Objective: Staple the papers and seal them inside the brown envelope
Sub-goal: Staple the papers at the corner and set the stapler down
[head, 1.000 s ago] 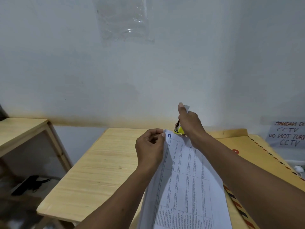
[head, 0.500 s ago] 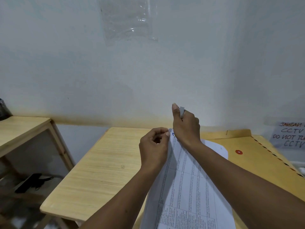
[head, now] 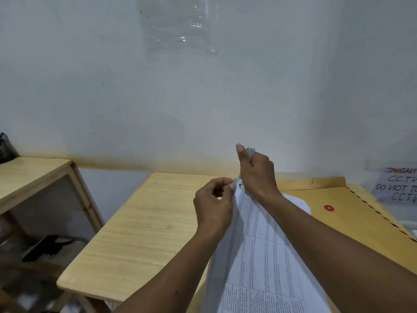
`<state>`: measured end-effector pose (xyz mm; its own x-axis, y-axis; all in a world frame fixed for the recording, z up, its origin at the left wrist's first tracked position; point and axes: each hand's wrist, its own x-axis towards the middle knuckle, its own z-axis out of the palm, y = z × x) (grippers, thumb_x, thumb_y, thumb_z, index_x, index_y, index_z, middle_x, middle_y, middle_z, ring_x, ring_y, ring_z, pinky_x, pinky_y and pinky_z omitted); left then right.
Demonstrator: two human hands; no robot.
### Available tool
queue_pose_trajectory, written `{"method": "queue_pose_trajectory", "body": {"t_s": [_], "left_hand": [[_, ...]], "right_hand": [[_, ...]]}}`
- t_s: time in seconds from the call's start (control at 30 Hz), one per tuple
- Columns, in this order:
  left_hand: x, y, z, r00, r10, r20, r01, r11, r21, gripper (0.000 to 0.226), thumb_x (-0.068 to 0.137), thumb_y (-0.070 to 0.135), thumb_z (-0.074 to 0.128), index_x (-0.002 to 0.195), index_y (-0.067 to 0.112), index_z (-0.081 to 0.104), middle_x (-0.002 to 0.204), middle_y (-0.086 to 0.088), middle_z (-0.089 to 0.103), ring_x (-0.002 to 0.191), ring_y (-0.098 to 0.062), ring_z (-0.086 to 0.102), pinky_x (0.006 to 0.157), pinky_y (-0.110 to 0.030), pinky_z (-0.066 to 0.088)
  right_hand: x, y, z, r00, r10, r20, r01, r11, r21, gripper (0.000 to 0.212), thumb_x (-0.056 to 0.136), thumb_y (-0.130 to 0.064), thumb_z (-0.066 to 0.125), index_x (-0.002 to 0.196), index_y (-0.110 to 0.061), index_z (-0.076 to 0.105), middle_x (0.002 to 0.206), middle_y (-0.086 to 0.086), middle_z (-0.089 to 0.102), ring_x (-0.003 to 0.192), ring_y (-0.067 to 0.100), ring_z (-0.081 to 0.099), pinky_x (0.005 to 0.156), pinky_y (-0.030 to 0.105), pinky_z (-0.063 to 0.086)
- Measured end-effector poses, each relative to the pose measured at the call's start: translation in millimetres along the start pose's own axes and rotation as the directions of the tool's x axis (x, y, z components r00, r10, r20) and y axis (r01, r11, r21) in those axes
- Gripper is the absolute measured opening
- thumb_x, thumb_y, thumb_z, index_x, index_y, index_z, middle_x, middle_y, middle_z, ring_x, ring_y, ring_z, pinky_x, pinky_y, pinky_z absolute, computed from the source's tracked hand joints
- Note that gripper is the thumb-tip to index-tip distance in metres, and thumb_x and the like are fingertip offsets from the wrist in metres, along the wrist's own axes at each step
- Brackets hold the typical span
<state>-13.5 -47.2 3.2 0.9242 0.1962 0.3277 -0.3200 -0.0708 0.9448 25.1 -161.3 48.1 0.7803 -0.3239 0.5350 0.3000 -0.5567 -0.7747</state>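
Note:
White printed papers [head: 261, 256] with table text are held up over the wooden table [head: 144, 233]. My left hand [head: 214, 202] pinches their top left corner. My right hand [head: 257, 172] is closed around a stapler [head: 251, 152] at that same corner; only its grey top end and a bit of yellow show, the rest is hidden in my fist. The brown envelope [head: 352, 213] lies flat on the table to the right, with a red string button and striped edge, partly under the papers and my right arm.
A white wall stands close behind the table. A handwritten CCTV notice [head: 399, 186] leans at the far right. A second wooden table [head: 29, 175] is to the left, with a dark object [head: 45, 246] on the floor beneath.
My right hand shifted left over the papers' top corner, now covering most of the yellow stapler. The left hand keeps its pinch. The view has moved slightly.

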Motion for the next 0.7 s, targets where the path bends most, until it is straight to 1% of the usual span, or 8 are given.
{"method": "queue_pose_trajectory", "body": {"t_s": [0.17, 0.23, 0.3, 0.37, 0.43, 0.53, 0.6, 0.7], "left_hand": [[21, -18, -17, 0.996, -0.063, -0.065, 0.071, 0.989, 0.128, 0.008, 0.095, 0.018, 0.063, 0.088, 0.020, 0.068, 0.086, 0.012, 0.068, 0.080, -0.003, 0.060, 0.064, -0.019, 0.043], [33, -34, -28, 0.989, -0.117, -0.094, 0.134, 0.971, 0.196, 0.007, 0.096, 0.017, 0.059, 0.091, 0.019, 0.064, 0.088, 0.009, 0.066, 0.083, -0.010, 0.060, 0.062, -0.021, 0.040], [42, -50, -38, 0.979, -0.184, -0.090, 0.201, 0.944, 0.263, 0.004, 0.097, 0.019, 0.057, 0.097, 0.019, 0.061, 0.086, 0.004, 0.065, 0.078, -0.017, 0.059, 0.058, -0.024, 0.038], [48, -62, -45, 0.965, -0.261, -0.028, 0.256, 0.915, 0.312, 0.013, 0.096, 0.024, 0.062, 0.107, 0.021, 0.056, 0.088, 0.000, 0.064, 0.075, -0.018, 0.059, 0.057, -0.026, 0.039], [52, -71, -50, 0.941, -0.330, 0.072, 0.287, 0.894, 0.344, 0.033, 0.090, 0.022, 0.069, 0.116, 0.026, 0.048, 0.093, -0.002, 0.063, 0.077, -0.020, 0.061, 0.060, -0.028, 0.043], [57, -78, -51, 0.939, -0.313, 0.142, 0.234, 0.886, 0.401, 0.036, 0.087, 0.012, 0.070, 0.113, 0.025, 0.049, 0.095, -0.005, 0.065, 0.073, -0.019, 0.062, 0.056, -0.026, 0.045], [56, -81, -48, 0.960, -0.256, 0.115, 0.185, 0.886, 0.425, 0.022, 0.087, 0.009, 0.069, 0.102, 0.021, 0.058, 0.091, -0.002, 0.067, 0.069, -0.015, 0.060, 0.054, -0.021, 0.044], [49, -86, -40, 0.973, -0.226, 0.035, 0.200, 0.916, 0.348, 0.010, 0.088, 0.007, 0.067, 0.089, 0.017, 0.067, 0.083, 0.002, 0.068, 0.071, -0.015, 0.059, 0.051, -0.006, 0.040]], "right_hand": [[23, 24, -29, 0.982, 0.150, -0.118, -0.151, 0.989, 0.003, 0.059, 0.092, -0.069, 0.027, 0.083, -0.017, 0.055, 0.072, 0.007, 0.070, 0.079, 0.032, 0.068, 0.077, 0.041, 0.053], [24, 34, -40, 0.942, 0.307, 0.137, -0.292, 0.949, -0.120, 0.056, 0.097, -0.060, 0.029, 0.098, -0.011, 0.056, 0.075, 0.012, 0.072, 0.069, 0.027, 0.068, 0.064, 0.033, 0.052], [14, 45, -45, 0.788, 0.465, 0.405, -0.381, 0.883, -0.273, 0.047, 0.101, -0.052, 0.029, 0.109, -0.011, 0.051, 0.081, 0.013, 0.066, 0.060, 0.024, 0.062, 0.058, 0.029, 0.049], [2, 57, -44, 0.667, 0.502, 0.550, -0.300, 0.857, -0.419, 0.046, 0.101, -0.053, 0.029, 0.114, -0.014, 0.048, 0.087, 0.009, 0.060, 0.065, 0.022, 0.057, 0.058, 0.028, 0.046], [-7, 68, -39, 0.642, 0.425, 0.638, -0.072, 0.862, -0.502, 0.043, 0.101, -0.052, 0.036, 0.113, -0.013, 0.049, 0.086, 0.005, 0.058, 0.066, 0.018, 0.052, 0.057, 0.029, 0.040], [-15, 81, -28, 0.684, 0.273, 0.676, 0.225, 0.803, -0.552, 0.034, 0.098, -0.045, 0.051, 0.106, -0.012, 0.058, 0.094, 0.003, 0.060, 0.083, 0.021, 0.056, 0.071, 0.033, 0.045], [-19, 89, -22, 0.725, 0.216, 0.654, 0.267, 0.787, -0.557, 0.030, 0.094, -0.047, 0.057, 0.104, -0.019, 0.061, 0.098, -0.001, 0.055, 0.090, 0.022, 0.055, 0.079, 0.036, 0.047], [-22, 94, -15, 0.751, 0.142, 0.645, 0.267, 0.828, -0.493, 0.027, 0.090, -0.049, 0.062, 0.102, -0.024, 0.062, 0.096, -0.003, 0.050, 0.089, 0.019, 0.048, 0.073, 0.034, 0.042]]}}
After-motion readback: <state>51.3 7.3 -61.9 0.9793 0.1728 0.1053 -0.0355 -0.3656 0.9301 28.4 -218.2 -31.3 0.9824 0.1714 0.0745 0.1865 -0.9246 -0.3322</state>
